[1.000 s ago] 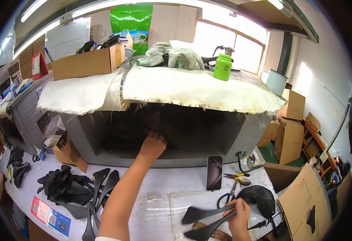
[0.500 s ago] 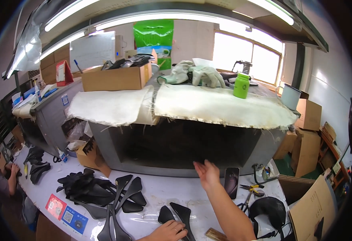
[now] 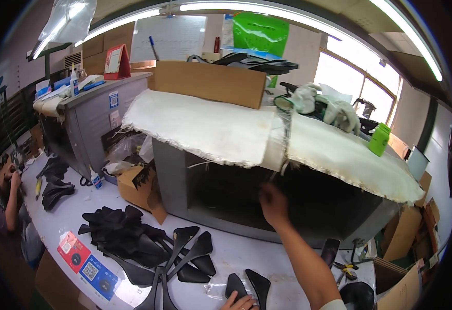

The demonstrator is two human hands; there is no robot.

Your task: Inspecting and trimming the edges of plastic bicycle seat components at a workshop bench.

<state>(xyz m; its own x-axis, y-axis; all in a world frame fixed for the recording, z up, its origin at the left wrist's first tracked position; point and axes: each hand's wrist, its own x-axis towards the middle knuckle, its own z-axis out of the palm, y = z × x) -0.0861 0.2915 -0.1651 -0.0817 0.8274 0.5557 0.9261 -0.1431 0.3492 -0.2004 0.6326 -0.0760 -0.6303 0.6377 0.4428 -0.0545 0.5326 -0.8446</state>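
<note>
before the grey box (image 3: 171,178), black parts (image 3: 115,227) are heaped, two others (image 3: 261,288) seemingly left, one touched by the half-spread left hand (image 3: 240,302), hold of the curled right hand (image 3: 275,205) unclear.

Black pieces (image 3: 259,288) on white table (image 3: 67,213)

Saw lit tube lights (image 3: 226,6) bent across the top by the lens, another tube (image 3: 414,39) upper right. Noted bright tan-framed window (image 3: 339,70) beside pale back wall (image 3: 307,51). Found whiteboard (image 3: 169,39) left of glossy green poster (image 3: 262,33). Logged grey cabinet (image 3: 97,119) at left with dark open front, plus white worktable (image 3: 45,222) along lower left.
</note>
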